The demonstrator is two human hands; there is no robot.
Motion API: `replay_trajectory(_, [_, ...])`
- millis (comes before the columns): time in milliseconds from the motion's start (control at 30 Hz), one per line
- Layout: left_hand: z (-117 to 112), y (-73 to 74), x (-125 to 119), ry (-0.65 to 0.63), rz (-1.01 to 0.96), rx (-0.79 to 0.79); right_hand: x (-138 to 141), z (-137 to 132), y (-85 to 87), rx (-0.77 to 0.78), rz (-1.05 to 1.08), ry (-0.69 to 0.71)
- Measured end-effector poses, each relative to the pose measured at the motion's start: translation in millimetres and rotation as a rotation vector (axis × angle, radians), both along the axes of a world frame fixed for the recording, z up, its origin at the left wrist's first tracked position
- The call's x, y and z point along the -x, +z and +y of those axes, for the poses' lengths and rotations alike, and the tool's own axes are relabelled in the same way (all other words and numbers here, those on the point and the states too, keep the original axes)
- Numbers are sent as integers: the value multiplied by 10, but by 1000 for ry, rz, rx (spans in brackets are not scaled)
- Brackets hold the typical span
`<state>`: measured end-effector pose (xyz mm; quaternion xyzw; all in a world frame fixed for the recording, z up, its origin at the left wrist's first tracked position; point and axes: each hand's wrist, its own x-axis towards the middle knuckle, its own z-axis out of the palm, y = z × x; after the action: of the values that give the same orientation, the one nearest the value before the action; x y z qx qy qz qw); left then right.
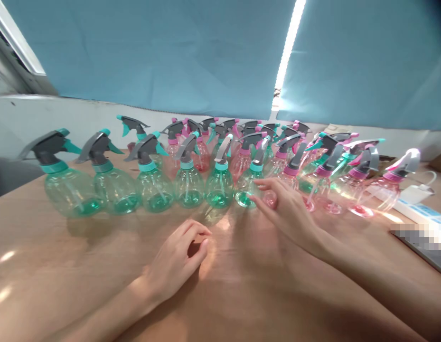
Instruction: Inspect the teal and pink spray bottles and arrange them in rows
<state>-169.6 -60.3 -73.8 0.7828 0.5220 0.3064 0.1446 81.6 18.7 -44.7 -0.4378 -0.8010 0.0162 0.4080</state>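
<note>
My right hand (287,209) reaches to a green spray bottle (243,187) in the front row, its thumb and fingers apart at the bottle's right side. I cannot tell whether the fingertips touch it. My left hand (179,254) rests on the table with loosely curved fingers, the thumb apart from them and nothing held. Ahead of it stand a green spray bottle (219,190) and another green spray bottle (189,187), both upright. A pink spray bottle (289,178) is partly hidden behind my right hand.
Several more green and pink spray bottles crowd behind the front row on the wooden table (81,266). A white power strip (419,211) and a dark flat object (423,254), partly pixelated, lie at the right. Blue curtains (163,52) hang behind.
</note>
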Motion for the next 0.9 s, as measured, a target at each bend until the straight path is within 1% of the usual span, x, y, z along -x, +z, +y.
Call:
replay_trajectory(100, [7,3,4,8,8,-8,-194,68,35,-7,55,-81])
replay_trajectory(200, [11,8,-2,31,13,-5,-237,156,61,36,82,-122])
replay_trajectory(467, [14,29,-32,79,6,-2,0,395,6,172,37,-141])
replay_trajectory(633, [15,43,-45,82,-5,-20,91,519,2,218,3,-192])
replay_trajectory(767, [7,52,-65,85,-41,4,102,514,39,230,-52,-193])
replay_trajectory(900, [-1,87,-106,52,-79,54,72,383,68,239,-81,-189])
